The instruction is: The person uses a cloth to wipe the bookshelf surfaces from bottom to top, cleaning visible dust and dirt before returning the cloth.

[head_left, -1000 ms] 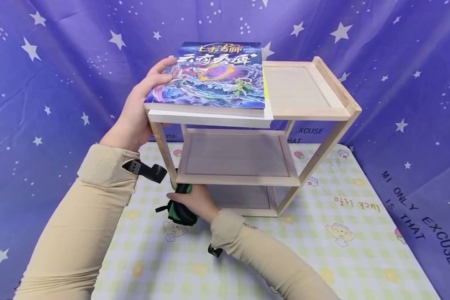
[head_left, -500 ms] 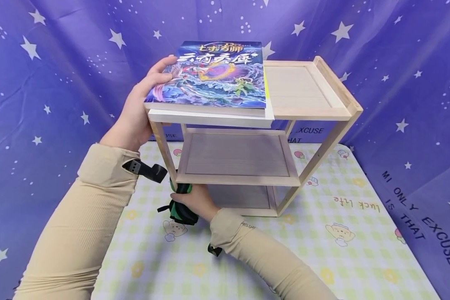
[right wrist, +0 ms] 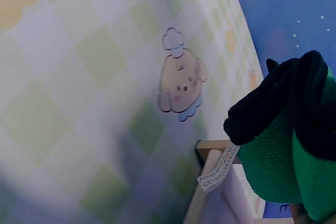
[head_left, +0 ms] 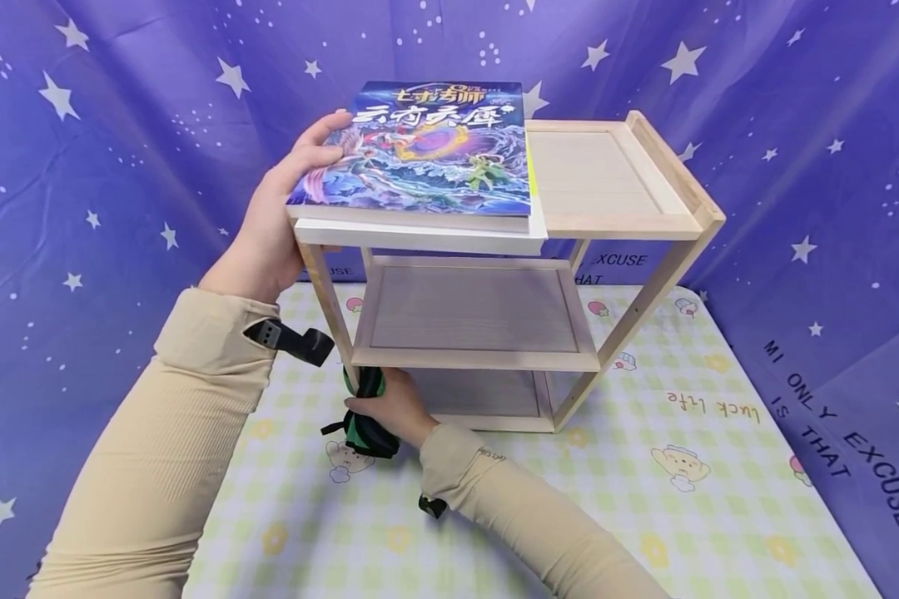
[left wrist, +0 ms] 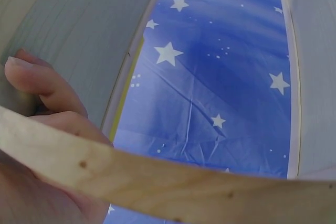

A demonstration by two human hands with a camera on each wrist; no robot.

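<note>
A three-tier wooden shelf (head_left: 599, 179) stands on the table, with a blue illustrated book (head_left: 427, 179) on its top board over another book with white page edges (head_left: 419, 239). My left hand (head_left: 273, 208) grips the top left end, fingers over the book's cover; the left wrist view shows the thumb (left wrist: 52, 85) under the top board. Low at the front left leg (head_left: 325, 299), my right hand (head_left: 399, 405) holds a folded green cloth with black edging (right wrist: 278, 161) around the leg. Most of its fingers are hidden behind the cloth and shelf. A white label (right wrist: 219, 167) hangs from the cloth.
A checked tablecloth (head_left: 614, 516) with cartoon prints covers the table. Purple curtains with white stars (head_left: 794, 183) hang behind and at both sides. The middle board (head_left: 472, 312) and bottom board (head_left: 487, 393) sit beneath the books.
The right hand and the green cloth have shifted slightly right and down at the leg's lower end. My left hand, the books and the shelf stay in place.
</note>
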